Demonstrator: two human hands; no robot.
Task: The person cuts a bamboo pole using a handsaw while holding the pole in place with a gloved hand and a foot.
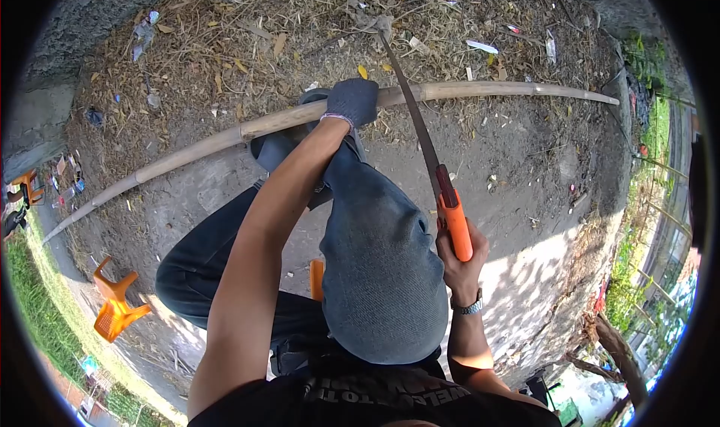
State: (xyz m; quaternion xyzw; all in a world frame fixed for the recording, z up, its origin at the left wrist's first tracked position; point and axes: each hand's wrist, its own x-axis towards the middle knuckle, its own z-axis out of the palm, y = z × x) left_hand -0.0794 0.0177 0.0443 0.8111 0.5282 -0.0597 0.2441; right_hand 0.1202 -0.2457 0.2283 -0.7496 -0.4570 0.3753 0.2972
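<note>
A long bamboo pole (pixel 196 149) runs across the view, its ends bent by the wide lens. Wearing a dark grey glove, my left hand (pixel 352 101) is wrapped round the pole near its middle, just above my knee. My bare right hand (pixel 459 256) grips the orange handle of a handsaw (pixel 417 116). The saw's long dark blade slants up and left across the pole, a little to the right of my glove. Whether the teeth touch the bamboo I cannot tell. My fingers on the handle are partly hidden.
Dry straw, leaves and litter cover the ground (pixel 225 59) beyond the pole. An orange plastic chair (pixel 116 303) stands at the left. A piece of orange plastic (pixel 316 278) shows beside my leg. A thick branch (pixel 621 356) lies at the lower right, and a wall (pixel 45 119) rises at the left.
</note>
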